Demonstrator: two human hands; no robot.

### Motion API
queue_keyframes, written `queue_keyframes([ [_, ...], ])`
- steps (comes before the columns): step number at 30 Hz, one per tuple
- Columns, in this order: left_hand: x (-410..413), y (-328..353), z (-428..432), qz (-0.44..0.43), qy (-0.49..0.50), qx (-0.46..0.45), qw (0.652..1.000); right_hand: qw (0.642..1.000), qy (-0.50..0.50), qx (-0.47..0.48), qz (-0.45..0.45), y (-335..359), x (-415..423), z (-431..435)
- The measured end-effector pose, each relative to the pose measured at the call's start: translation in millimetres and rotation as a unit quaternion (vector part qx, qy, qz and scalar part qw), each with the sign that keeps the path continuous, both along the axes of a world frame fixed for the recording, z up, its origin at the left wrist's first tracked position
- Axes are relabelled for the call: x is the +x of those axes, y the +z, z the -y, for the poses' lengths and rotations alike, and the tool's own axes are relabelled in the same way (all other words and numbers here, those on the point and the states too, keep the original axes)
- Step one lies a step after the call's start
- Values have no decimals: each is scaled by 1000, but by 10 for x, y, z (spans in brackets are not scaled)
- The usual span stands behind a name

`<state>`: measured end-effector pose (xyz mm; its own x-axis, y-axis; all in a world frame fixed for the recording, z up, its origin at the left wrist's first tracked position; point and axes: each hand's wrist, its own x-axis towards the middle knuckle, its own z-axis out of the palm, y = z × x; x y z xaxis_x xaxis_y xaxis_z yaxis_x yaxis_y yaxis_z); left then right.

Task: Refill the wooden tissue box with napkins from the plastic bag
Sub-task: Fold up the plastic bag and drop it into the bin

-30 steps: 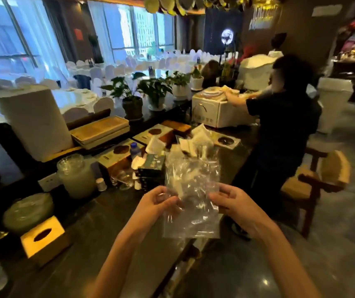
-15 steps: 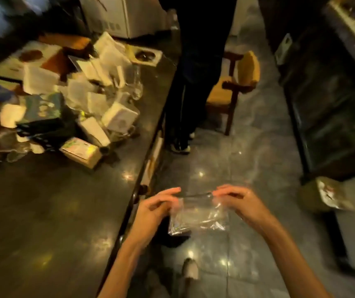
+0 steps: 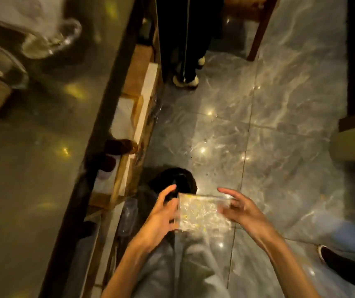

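head view now drops from the counter [image 3: 32, 168] toward the floor [image 3: 279, 125]; your left hand [image 3: 161, 216] and right hand [image 3: 243, 214] fingers pinch the folded, seemingly empty plastic bag [image 3: 202, 214], likely for discarding.

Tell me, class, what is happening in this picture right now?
A person stands beside a dark counter, looking down at the tiled floor. Between the left hand and the right hand they hold a crumpled clear plastic bag, which looks empty, above a black-lined bin on the floor. No tissue box or napkins can be seen here. Another person's legs and shoes stand further along the counter.
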<state>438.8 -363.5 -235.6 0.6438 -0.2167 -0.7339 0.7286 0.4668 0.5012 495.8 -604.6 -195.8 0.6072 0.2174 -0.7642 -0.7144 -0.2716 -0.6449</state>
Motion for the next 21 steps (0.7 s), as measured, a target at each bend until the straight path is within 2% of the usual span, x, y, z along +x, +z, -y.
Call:
queue_keyframes([
  [2,-5,-499,44,-22,-21,63,998,999,-31,2,-17,-564,85,-101],
  [5,54,-1186,75,-25,-20,191,981,990,-47,55,-121,-1330,204,-200],
  [8,133,-1836,59,-45,-4,205,978,982,26,67,-177,-2009,274,-221],
  [11,165,-2432,108,-71,-11,205,976,987,16,30,-155,-2527,346,-205],
  [14,235,-3052,161,-93,-32,315,944,987,-92,0,-131,-3150,428,-107],
  [16,326,-3416,160,-85,-94,361,924,980,-133,-30,-143,-3492,447,-70],
  [19,390,-3908,210,-58,-228,430,872,985,-92,-75,-123,-3873,342,-182],
  [21,391,-4083,248,-45,-257,480,838,988,4,-155,-21,-4003,236,-300],
])
